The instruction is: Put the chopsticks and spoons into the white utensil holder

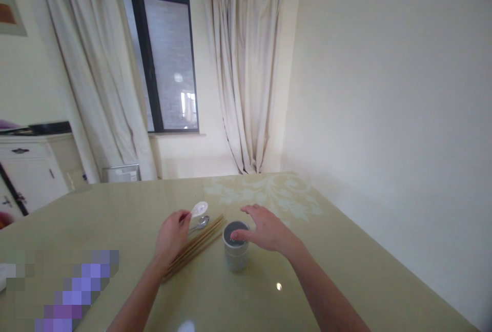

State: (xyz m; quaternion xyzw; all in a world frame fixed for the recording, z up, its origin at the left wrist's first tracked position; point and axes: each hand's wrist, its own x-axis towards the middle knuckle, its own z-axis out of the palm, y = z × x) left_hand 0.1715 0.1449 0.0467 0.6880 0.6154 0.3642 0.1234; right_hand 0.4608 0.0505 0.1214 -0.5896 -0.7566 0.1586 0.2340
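Observation:
My left hand (172, 234) is closed, its fingertips pinching the handle end of a white soup spoon (199, 209). Just below that spoon's bowl is a metal spoon (203, 222), its handle partly hidden by my left hand. A bundle of wooden chopsticks (198, 245) lies slantwise on the table beside the same hand. To their right stands an upright grey utensil holder (236, 257) with a dark inside. My right hand (265, 227) is open at the holder's right side, thumb across its top and fingers spread past the far rim; contact with the rim is unclear.
Everything lies on a glossy greenish table (326, 270) with a wall (403, 117) along its right edge. A pixelated purple patch (84, 286) covers something at the lower left. Beyond the table are curtains (249, 65), a window (169, 60) and a white cabinet (31, 168).

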